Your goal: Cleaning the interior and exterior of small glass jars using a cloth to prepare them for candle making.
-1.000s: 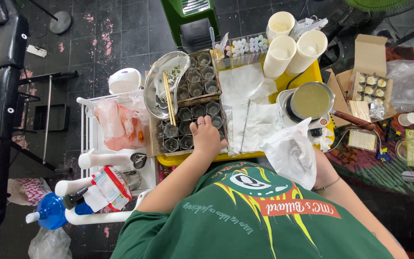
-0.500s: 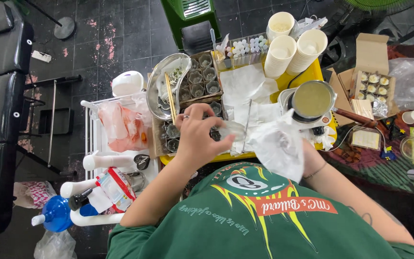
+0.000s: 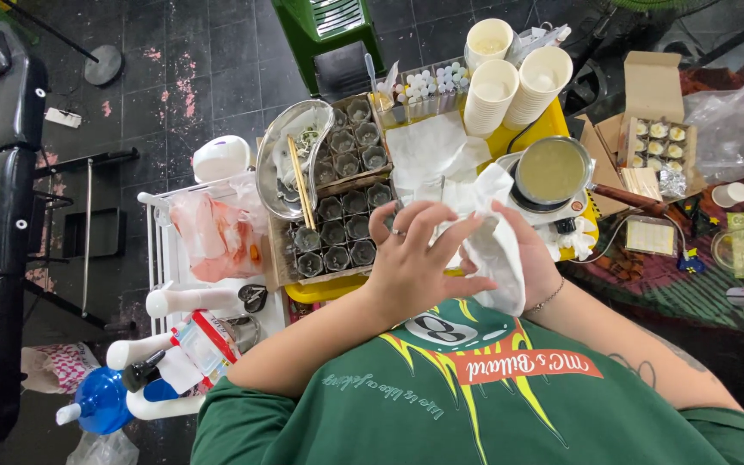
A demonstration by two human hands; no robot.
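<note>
A dark tiled floor surrounds a crowded yellow tray [image 3: 553, 129] loaded with supplies. Above its near edge, the person's left hand [image 3: 415, 258] and right hand [image 3: 523, 258] meet around a white cloth [image 3: 488, 237]. The left hand's fingers are spread and curled over something small that cannot be made out; the right hand is closed around the cloth from below. Just beyond the left hand sits a wooden box of small glass cups [image 3: 342, 228], beside a metal kidney dish [image 3: 290, 159]. Stacked paper cups [image 3: 514, 82] stand further off.
</note>
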